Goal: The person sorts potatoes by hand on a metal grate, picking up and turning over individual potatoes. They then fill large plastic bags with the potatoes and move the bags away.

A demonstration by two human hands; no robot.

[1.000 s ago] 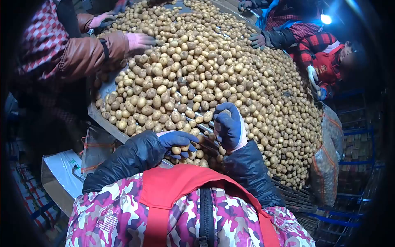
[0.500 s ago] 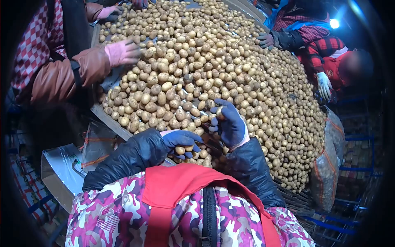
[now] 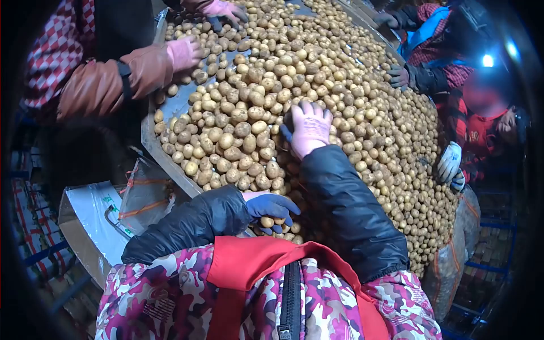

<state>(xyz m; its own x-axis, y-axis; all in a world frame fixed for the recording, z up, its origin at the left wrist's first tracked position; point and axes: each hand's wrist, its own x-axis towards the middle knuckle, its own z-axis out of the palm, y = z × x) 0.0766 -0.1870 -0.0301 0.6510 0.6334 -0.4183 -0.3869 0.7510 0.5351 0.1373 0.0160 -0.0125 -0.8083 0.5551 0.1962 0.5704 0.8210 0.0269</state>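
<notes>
A large heap of small potatoes point(image 3: 340, 113) covers the table point(image 3: 180, 101) in front of me. Near the table's front edge, my left hand point(image 3: 271, 208), in a blue and pink glove, is closed around a couple of potatoes point(image 3: 273, 221). Farther out, my right hand point(image 3: 310, 127) rests palm down on the heap. Its fingers are stretched out over the potatoes, and the pink back of the glove faces up. Whatever lies beneath its palm is hidden.
At the left, a co-worker's pink-gloved hands point(image 3: 182, 54) touch the pile. Other gloved hands point(image 3: 449, 162) work along the right side. An opened cardboard box point(image 3: 93, 226) stands at lower left, and a filled mesh sack point(image 3: 453, 255) leans at the right edge.
My right hand has turned palm down and reached forward onto the heap; the potato in its fingers no longer shows. My left hand still holds potatoes. The left co-worker's hands have shifted, baring some tabletop.
</notes>
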